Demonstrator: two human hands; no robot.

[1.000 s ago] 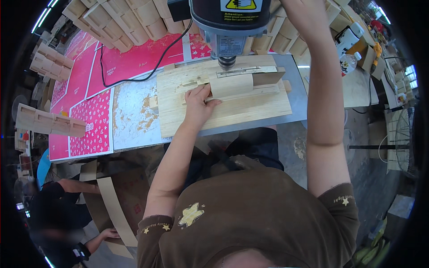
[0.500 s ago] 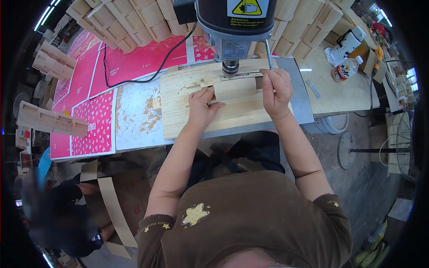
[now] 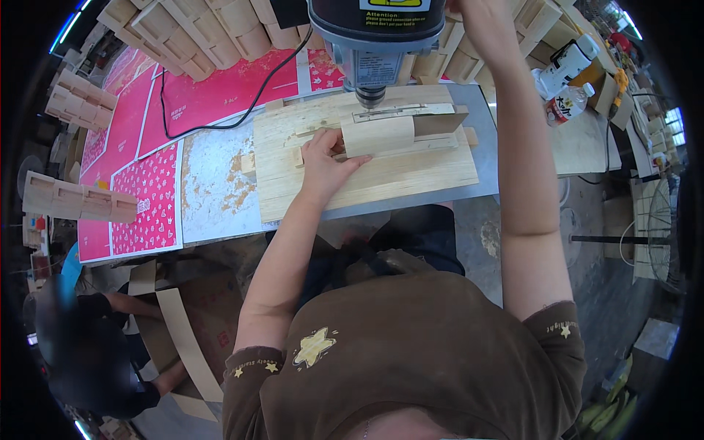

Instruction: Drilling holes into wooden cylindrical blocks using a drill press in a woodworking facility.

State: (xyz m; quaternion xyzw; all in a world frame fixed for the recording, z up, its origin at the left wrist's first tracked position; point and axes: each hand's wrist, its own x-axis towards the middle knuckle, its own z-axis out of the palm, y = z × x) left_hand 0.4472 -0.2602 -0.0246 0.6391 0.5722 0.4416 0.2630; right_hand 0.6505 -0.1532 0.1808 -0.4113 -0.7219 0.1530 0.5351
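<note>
A pale wooden block (image 3: pixel 379 136) with a curved top lies in a wooden jig on a flat wooden board (image 3: pixel 403 170). My left hand (image 3: pixel 325 163) is closed on the block's left end, with its thumb along the near side. Over the block's far edge stands the drill press (image 3: pixel 378 44), its chuck (image 3: pixel 370 97) just above a slotted strip (image 3: pixel 400 112). My right hand (image 3: pixel 484 29) is raised beside the right side of the drill head. Its fingers are partly behind the machine and cut off by the upper edge, so their grip is hidden.
Stacked wooden pieces (image 3: pixel 172 37) stand behind the machine and at the left. A black cable (image 3: pixel 253 117) crosses the pink sheet (image 3: pixel 220 95). A bottle (image 3: pixel 570 104) and a white flask (image 3: pixel 572 64) stand at right. Another person (image 3: pixel 95 359) reaches into a cardboard box (image 3: pixel 194 323) at lower left.
My right hand has left the block's right side, where it was at the metal lever, and risen beside the drill head. My left hand stays on the block.
</note>
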